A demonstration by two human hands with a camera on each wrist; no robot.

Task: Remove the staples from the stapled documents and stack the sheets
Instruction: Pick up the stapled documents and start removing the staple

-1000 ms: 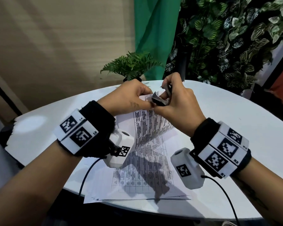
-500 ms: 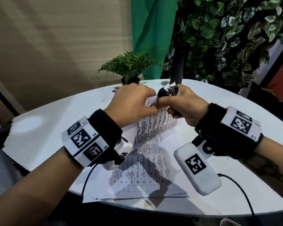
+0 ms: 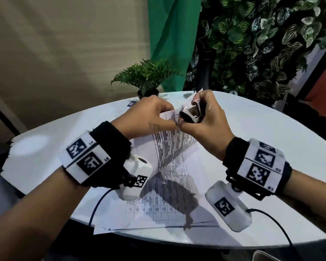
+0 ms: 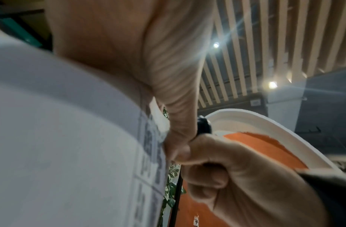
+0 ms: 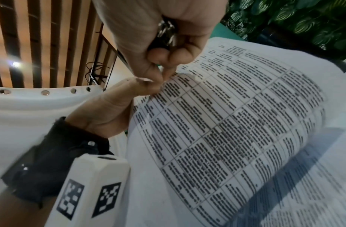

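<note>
A stapled document [image 3: 169,144] printed with tables is lifted by its top corner above the white table [image 3: 271,144]. My left hand [image 3: 149,117] pinches that corner between thumb and fingers. My right hand [image 3: 203,119] grips a black and silver staple remover [image 3: 191,112] right at the corner, its thumb tip meeting the left thumb. In the right wrist view the document [image 5: 236,122] curves down from the left hand [image 5: 117,104], and the staple remover [image 5: 166,33] shows between the curled fingers. The staple itself is hidden.
More printed sheets [image 3: 158,210] lie flat near the table's front edge under the lifted pages. A small potted fern [image 3: 146,76] stands at the table's far edge. Leafy plants [image 3: 262,44] and a green curtain [image 3: 173,38] fill the background.
The right hand has turned the staple remover and brought it back onto the held corner. The left hand has kept its pinch on the document.
</note>
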